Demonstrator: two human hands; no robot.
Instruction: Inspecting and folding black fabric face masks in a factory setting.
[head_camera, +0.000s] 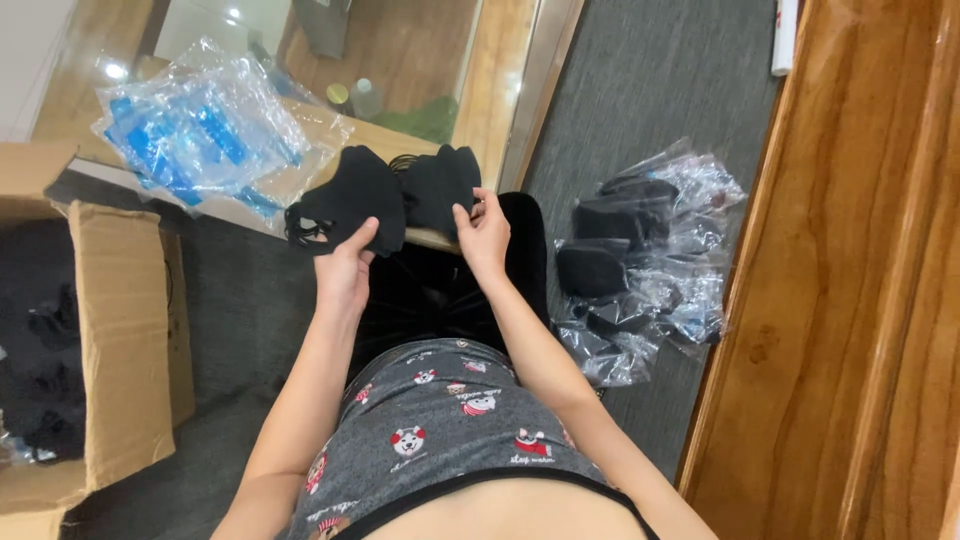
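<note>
Your L hand (345, 262) & R hand (483, 232) each pinched a black face mask stack (352, 195) side by side, bagged masks (640, 262) further R.

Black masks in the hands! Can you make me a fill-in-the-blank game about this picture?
1. Each hand, the left hand and the right hand, holds a stack of masks coloured ____.
2. The open box on the person's left is made of ____.
3. The clear bags with blue print lie on the person's ____ side.
4. The bagged masks on the right lie on the grey ____.

Missing words: black; cardboard; left; carpet
</note>
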